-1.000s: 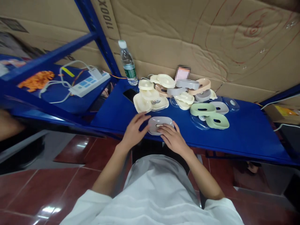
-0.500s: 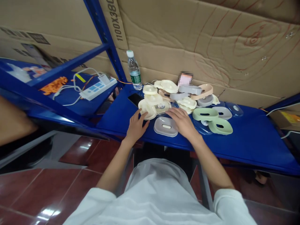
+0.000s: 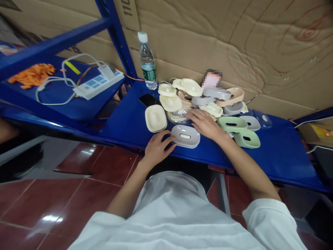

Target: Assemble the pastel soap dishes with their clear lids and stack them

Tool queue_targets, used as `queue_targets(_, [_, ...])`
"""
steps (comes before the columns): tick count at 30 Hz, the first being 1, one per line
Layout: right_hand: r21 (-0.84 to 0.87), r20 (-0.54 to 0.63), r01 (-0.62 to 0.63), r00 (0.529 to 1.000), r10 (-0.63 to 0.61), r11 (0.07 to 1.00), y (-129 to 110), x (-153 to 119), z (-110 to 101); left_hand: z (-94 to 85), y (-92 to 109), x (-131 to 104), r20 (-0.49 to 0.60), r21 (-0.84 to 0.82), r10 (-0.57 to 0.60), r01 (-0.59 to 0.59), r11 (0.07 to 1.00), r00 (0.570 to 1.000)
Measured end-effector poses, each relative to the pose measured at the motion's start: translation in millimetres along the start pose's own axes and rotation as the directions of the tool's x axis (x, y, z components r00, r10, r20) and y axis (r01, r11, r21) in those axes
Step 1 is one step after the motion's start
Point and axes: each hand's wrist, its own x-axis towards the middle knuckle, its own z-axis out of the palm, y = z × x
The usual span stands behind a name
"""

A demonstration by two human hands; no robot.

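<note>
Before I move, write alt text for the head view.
Left hand at the left end of a grey dish near the front edge of a blue table; right hand reaching over a stickered dish just behind it. Beyond lie cream, grey, peach and green dishes, with a bottle upright at back left.

Bare blue tabletop [image 3: 281, 158] opens rightward, beyond the stacked green dishes [image 3: 247, 138].

The digits "110" run sideways up a cardboard strip [image 3: 128, 15]; the print on the bottle's green label [image 3: 149, 74] and the clear cover's round sticker [image 3: 181, 113] is too small to read.
</note>
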Motion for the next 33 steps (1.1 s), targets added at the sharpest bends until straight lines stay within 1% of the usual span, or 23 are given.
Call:
queue_targets(2, [-0.020,0.018,-0.025,1.000,0.025,1.000,0,1,5,-0.5,1,-1,0.005,0.018,-0.003,0.003,1.000,1.000])
queue_targets(4, [-0.031,0.036,-0.029,0.999,0.031,0.999,2,7,12,-2.2,4,-2,-0.034,0.044,-0.014,0.016,0.999,0.999])
queue_targets(6, [-0.020,0.058,-0.013,0.998,0.014,1.000,6,15,18,-4.1,5,-3,-0.084,0.083,-0.046,0.053,0.995,0.995])
queue_targets(7, [-0.010,0.068,-0.005,0.998,0.006,1.000,8,18,18,-4.9,6,-3,-0.092,0.095,-0.061,0.070,0.993,0.994])
queue_targets(8, [0.004,0.073,-0.005,0.997,0.005,1.000,10,20,18,-5.7,6,-3,-0.083,0.096,-0.074,0.082,0.992,0.994])
queue_targets(10, [0.046,0.068,-0.024,0.997,0.020,0.999,13,19,10,-7.1,6,-3,-0.032,0.075,-0.087,0.089,0.993,0.996])
queue_targets(12, [0.113,0.048,-0.044,0.998,0.039,0.993,13,10,-5,-8.2,6,-2,0.000,0.054,-0.085,0.084,0.995,0.996])
queue_targets(15, [0.217,-0.002,-0.075,0.997,0.077,0.973,4,-16,-31,-8.4,5,-1,0.008,0.031,-0.066,0.065,0.997,0.998])
queue_targets(17, [0.273,-0.017,-0.097,0.994,0.106,0.957,-9,-37,-39,-7.5,4,-2,0.020,-0.006,-0.061,0.061,0.998,0.998])
queue_targets(18, [0.298,-0.005,-0.109,0.993,0.116,0.948,-18,-47,-38,-7.0,3,-2,0.032,-0.033,-0.062,0.063,0.997,0.998])
queue_targets(20, [0.332,0.048,-0.127,0.992,0.117,0.935,-36,-66,-28,-6.3,2,-3,0.064,-0.096,-0.069,0.075,0.993,0.996])
queue_targets(22, [0.333,0.081,-0.140,0.990,0.119,0.932,-53,-80,-12,-6.5,1,-3,0.103,-0.159,-0.056,0.072,0.985,0.993])
queue_targets(24, [0.295,0.055,-0.143,0.990,0.133,0.945,-66,-88,3,-7.4,1,-4,0.119,-0.209,-0.028,0.053,0.977,0.992])
queue_targets(26, [0.232,0.002,-0.144,0.989,0.148,0.962,-77,-92,13,-7.8,1,-4,0.105,-0.251,-0.005,0.031,0.968,0.994])
queue_targets(28, [0.179,-0.032,-0.144,0.988,0.152,0.973,-83,-93,17,-7.3,0,-4,0.073,-0.282,0.000,0.020,0.959,0.997])
queue_targets(30, [0.167,-0.048,-0.133,0.989,0.143,0.977,-84,-94,19,-6.1,-1,-3,0.057,-0.300,0.004,0.014,0.954,0.998])
queue_targets(33, [0.230,-0.034,-0.131,0.989,0.142,0.964,-79,-94,25,-4.8,-2,-3,0.061,-0.312,0.007,0.012,0.950,0.998])
